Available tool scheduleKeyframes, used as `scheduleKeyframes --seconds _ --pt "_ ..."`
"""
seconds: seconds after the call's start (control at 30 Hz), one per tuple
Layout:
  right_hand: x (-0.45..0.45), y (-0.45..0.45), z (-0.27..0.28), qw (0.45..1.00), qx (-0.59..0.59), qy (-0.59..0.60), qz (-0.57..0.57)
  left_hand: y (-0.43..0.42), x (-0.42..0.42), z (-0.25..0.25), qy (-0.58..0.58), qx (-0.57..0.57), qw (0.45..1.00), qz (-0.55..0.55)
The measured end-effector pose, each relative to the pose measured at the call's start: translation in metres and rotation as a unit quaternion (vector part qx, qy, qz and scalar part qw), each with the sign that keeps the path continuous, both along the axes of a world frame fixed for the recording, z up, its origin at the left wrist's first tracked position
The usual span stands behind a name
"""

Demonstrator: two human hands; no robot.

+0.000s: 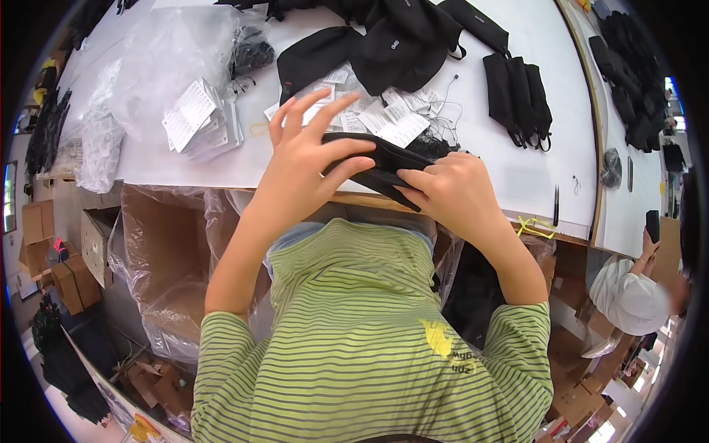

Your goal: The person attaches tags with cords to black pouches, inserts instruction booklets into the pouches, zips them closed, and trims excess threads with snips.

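A black fabric pouch is stretched between my two hands just above the table's front edge, its opening partly spread. My left hand pinches its left end between thumb and index finger, while the other fingers stick out apart. The right end sits in the closed fingers of my right hand. Right behind the pouch lie loose white printed tags and a tangle of black strings. Beyond them is a heap of black pouches.
Several black pouches lie side by side at the right. At left are a stack of white tags and clear plastic bags. A plastic-lined carton stands below the table edge. Another person is at far right.
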State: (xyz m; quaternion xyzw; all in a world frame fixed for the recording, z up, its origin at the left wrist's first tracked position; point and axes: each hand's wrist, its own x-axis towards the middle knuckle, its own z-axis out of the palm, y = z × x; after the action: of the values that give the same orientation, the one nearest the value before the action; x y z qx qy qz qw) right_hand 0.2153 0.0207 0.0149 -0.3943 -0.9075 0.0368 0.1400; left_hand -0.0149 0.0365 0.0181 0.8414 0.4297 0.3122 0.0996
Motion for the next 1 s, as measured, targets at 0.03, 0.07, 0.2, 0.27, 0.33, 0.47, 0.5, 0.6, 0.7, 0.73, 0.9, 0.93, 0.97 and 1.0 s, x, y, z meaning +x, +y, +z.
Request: scheduleKeyframes --seconds 0.03,0.07,0.2,0.27,0.33,0.47,0.5,0.6,0.7,0.73,0.9,0.93,0.97,1.0 --pt "-0.001 0.002 0.002 1.0 0.01 0.006 -0.009 0.001 -0.002 -0.001 -0.023 -0.024 0.999 0.009" --pt "-0.002 0.002 0.005 1.0 0.019 0.012 -0.02 0.003 -0.01 -0.007 -0.033 0.004 0.999 0.039" --pt "-0.016 -0.003 0.006 0.988 0.05 0.133 -0.058 -0.01 -0.002 -0.071 -0.555 -0.255 0.788 0.079" --pt "-0.03 -0.006 0.002 0.984 0.048 0.161 -0.067 -0.03 0.015 -0.074 -0.687 -0.447 0.571 0.044" --pt "-0.037 -0.011 -0.01 0.973 0.055 0.213 -0.067 -0.034 0.025 -0.067 -0.724 -0.482 0.488 0.067" --pt "-0.043 -0.038 -0.032 0.79 -0.137 0.518 -0.296 -0.033 0.026 -0.057 -0.72 -0.448 0.517 0.118" --pt "-0.04 -0.037 -0.041 0.809 -0.134 0.507 -0.267 -0.033 0.023 -0.056 -0.715 -0.447 0.524 0.118" --pt "-0.036 -0.031 -0.046 0.843 -0.134 0.483 -0.195 -0.035 0.015 -0.068 -0.693 -0.489 0.526 0.061" --pt "-0.042 -0.018 -0.016 0.822 -0.147 0.528 -0.156 -0.041 0.018 -0.068 -0.664 -0.54 0.516 0.024" --pt "-0.042 -0.015 -0.01 0.823 -0.151 0.524 -0.158 -0.041 0.02 -0.066 -0.656 -0.55 0.517 0.012" --pt "-0.036 0.003 -0.001 0.888 -0.054 0.436 -0.138 -0.043 0.018 -0.061 -0.602 -0.576 0.554 -0.011" --pt "-0.036 0.006 0.002 0.899 -0.008 0.419 -0.123 -0.044 0.019 -0.061 -0.597 -0.58 0.554 -0.011" --pt "-0.034 0.01 0.001 0.91 0.053 0.4 -0.096 -0.044 0.019 -0.061 -0.592 -0.586 0.554 -0.01" --pt "-0.031 0.014 -0.001 0.916 0.115 0.379 -0.069 -0.045 0.02 -0.06 -0.593 -0.584 0.554 -0.01"
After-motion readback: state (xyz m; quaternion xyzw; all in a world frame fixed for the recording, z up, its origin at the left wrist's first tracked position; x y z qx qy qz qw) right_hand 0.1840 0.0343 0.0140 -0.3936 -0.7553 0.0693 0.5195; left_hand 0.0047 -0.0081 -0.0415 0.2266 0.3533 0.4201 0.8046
